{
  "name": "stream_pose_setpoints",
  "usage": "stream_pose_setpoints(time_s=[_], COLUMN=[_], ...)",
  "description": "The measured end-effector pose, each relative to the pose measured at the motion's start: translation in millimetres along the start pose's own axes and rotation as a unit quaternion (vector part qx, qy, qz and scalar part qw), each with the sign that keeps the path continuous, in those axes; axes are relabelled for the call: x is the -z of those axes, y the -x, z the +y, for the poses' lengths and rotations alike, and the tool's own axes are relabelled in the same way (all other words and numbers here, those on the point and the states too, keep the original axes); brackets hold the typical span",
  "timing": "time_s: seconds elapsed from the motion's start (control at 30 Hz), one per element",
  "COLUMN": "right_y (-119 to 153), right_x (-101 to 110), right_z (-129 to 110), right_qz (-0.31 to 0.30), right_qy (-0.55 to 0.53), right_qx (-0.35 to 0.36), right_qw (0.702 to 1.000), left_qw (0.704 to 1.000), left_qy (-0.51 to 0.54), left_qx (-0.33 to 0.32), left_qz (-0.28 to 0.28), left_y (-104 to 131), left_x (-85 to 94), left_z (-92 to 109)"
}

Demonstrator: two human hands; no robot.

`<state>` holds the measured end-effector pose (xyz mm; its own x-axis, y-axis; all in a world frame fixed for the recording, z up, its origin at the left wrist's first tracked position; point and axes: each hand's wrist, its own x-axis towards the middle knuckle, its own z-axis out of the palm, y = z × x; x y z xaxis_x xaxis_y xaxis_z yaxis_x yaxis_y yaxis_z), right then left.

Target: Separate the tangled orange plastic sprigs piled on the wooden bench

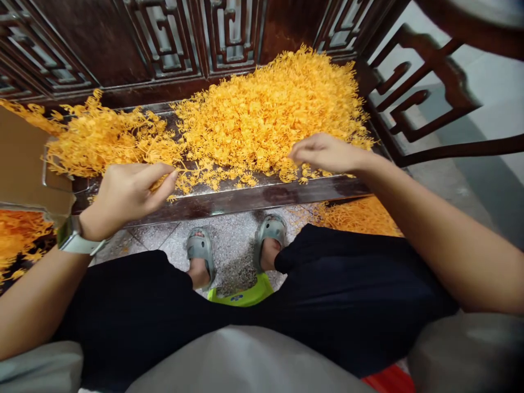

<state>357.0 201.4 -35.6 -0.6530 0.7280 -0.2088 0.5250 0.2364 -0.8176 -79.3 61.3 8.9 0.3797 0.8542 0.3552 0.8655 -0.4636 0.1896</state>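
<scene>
My left hand (133,191), with a watch on its wrist, is closed in a pinch on a thin orange plastic stem (190,170) at the front left of the bench. The stem's small branches point right. Behind this hand lies a tangle of orange branched pieces (100,136). My right hand (325,154) hovers at the front edge of a large heap of small orange claw-like pieces (270,109). Its fingers are curled together, and whatever they hold is hidden.
The dark wooden bench (245,196) has a carved back (233,38) and a carved armrest (434,82) at right. A cardboard box (28,164) stands at left. More orange pieces (360,215) lie below the bench. A green stool edge (245,296) shows between my legs.
</scene>
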Motion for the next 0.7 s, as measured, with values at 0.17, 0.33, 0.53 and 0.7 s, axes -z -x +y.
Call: stream_pose_setpoints(time_s=[0.17, 0.33, 0.53, 0.7], right_y=[-0.9, -4.3, 8.4, 17.2], right_x=[-38.2, -12.7, -20.2, -81.1], right_z=[-68.0, -87.7, -100.4, -125.2], right_qz=[-0.235, 0.261, 0.359, 0.166], right_qy=[0.002, 0.049, 0.246, 0.267], right_qx=[0.080, 0.128, 0.211, 0.240], right_qw=[0.969, 0.956, 0.875, 0.918], left_qw=[0.995, 0.968, 0.891, 0.769], left_qy=[0.075, 0.221, 0.399, 0.566], left_qx=[0.017, 0.101, 0.213, 0.297], left_qz=[0.059, 0.069, 0.041, 0.012], left_y=[-8.6, -22.6, -30.9, -30.0], left_x=[-4.9, -7.0, -28.2, -32.5], left_z=[19.8, 36.8, 51.5, 69.7])
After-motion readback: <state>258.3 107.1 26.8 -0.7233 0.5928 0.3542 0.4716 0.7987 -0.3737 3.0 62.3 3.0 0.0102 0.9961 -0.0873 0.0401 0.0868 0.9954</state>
